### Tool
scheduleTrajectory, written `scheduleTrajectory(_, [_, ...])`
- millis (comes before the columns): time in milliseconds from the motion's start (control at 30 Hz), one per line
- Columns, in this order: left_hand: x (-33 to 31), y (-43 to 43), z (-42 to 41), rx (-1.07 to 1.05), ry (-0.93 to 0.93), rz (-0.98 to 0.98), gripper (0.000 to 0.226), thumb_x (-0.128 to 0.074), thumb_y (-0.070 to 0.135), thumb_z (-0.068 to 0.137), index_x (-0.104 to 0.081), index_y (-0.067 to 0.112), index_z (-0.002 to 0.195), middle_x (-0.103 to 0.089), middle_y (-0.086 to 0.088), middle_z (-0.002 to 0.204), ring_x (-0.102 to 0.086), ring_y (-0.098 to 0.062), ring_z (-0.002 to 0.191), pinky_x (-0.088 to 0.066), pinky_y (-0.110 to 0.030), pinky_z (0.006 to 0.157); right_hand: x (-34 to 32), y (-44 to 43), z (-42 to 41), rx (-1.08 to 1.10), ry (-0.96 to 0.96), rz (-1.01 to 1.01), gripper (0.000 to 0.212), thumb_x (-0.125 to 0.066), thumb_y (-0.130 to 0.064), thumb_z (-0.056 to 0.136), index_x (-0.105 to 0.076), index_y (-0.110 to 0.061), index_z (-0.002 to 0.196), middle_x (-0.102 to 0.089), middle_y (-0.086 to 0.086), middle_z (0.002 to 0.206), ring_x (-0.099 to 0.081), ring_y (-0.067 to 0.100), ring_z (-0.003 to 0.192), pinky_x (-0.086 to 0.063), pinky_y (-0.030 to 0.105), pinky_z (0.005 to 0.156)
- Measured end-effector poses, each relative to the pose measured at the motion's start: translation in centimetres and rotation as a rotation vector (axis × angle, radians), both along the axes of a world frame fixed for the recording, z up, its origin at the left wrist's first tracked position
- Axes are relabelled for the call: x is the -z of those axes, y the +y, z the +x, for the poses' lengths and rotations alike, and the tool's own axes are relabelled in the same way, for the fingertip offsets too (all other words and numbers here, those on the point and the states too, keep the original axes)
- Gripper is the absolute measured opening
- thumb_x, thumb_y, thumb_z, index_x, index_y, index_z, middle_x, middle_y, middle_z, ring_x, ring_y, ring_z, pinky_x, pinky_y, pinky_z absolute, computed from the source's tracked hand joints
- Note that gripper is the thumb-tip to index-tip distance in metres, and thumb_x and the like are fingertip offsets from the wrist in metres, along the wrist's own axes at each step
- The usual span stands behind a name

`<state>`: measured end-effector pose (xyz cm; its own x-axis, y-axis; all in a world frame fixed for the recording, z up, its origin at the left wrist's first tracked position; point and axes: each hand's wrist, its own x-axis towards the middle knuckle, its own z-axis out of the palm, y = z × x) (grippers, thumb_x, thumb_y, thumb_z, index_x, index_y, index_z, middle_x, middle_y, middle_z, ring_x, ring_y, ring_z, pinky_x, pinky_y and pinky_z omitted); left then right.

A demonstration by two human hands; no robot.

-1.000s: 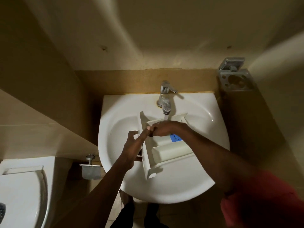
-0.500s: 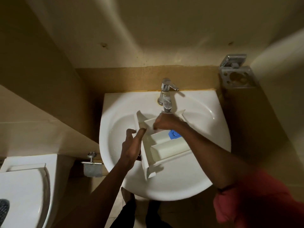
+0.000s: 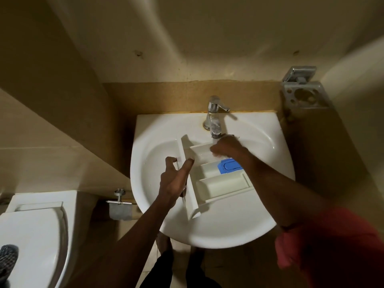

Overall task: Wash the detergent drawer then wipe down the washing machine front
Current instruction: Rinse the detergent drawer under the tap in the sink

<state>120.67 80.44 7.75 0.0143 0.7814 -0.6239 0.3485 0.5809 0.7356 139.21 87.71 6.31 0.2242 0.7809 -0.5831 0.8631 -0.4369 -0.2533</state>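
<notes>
A white detergent drawer (image 3: pixel 220 186) with a blue insert (image 3: pixel 229 165) lies tilted in the white washbasin (image 3: pixel 228 231), under the chrome tap (image 3: pixel 215 119). My left hand (image 3: pixel 175 177) holds the drawer's front panel, thumb on its top edge and fingers behind it. My right hand (image 3: pixel 225 147) is curled inside the drawer's far compartment, right below the spout; what its fingers touch is hidden. Water seems to fall onto that hand.
A white toilet (image 3: pixel 35 235) stands at the lower left, with a metal paper holder (image 3: pixel 119 206) on the wall beside the basin. A metal toothbrush holder (image 3: pixel 303 92) is fixed at the upper right. Walls close in on both sides.
My right hand has moved farther back in the drawer, toward the tap. My left hand has slid slightly down the front panel and keeps its hold.
</notes>
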Motion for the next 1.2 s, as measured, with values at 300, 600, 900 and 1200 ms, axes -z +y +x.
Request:
scheduleTrajectory(300, [-0.4, -0.3, 0.0, -0.062, 0.002, 0.015, 0.061, -0.055, 0.072, 0.080, -0.041, 0.028, 0.119, -0.063, -0.010, 0.083, -0.065, -0.033, 0.071, -0.061, -0.053, 0.069, -2.4, -2.1, -2.9, -0.369, 0.302, -0.049, 0.026, -0.055, -0.028, 0.093, -0.070, -0.016, 0.110, -0.067, 0.002, 0.115, -0.059, 0.018, 0.106, -0.045, 0.028, 0.089])
scheduleTrajectory(600, [0.3, -1.3, 0.6, -0.208, -0.058, 0.023, 0.049, -0.061, 0.049, 0.086, -0.042, 0.024, 0.124, -0.059, -0.005, 0.078, -0.058, -0.023, 0.062, -0.059, -0.054, 0.077, 0.6, -5.1, 5.6, 0.364, 0.281, 0.137, 0.056, -0.065, -0.057, 0.081, -0.054, -0.015, 0.117, -0.055, 0.001, 0.113, -0.054, 0.021, 0.104, -0.044, 0.034, 0.091])
scheduleTrajectory(900, [0.0, -1.0, -0.1, -0.281, -0.182, -0.008, 0.058, -0.045, 0.066, 0.090, -0.048, 0.015, 0.116, -0.066, -0.011, 0.096, -0.063, -0.024, 0.076, -0.050, -0.034, 0.064, 2.2, -4.1, 7.3, 0.532, 0.597, -0.024, 0.040, -0.054, -0.033, 0.095, -0.057, -0.017, 0.132, -0.047, 0.005, 0.139, -0.045, 0.023, 0.127, -0.033, 0.030, 0.100])
scheduleTrajectory(1200, [-1.0, 7.0, -5.2, 0.146, -0.060, -0.048, 0.045, -0.061, 0.058, 0.086, -0.059, 0.022, 0.113, -0.062, -0.012, 0.122, -0.066, -0.027, 0.100, -0.053, -0.042, 0.087, 0.6, -3.1, 4.3, 0.143, 0.558, -0.209, 0.060, -0.069, -0.052, 0.076, -0.059, -0.023, 0.127, -0.052, -0.011, 0.132, -0.043, 0.013, 0.127, -0.030, 0.030, 0.109])
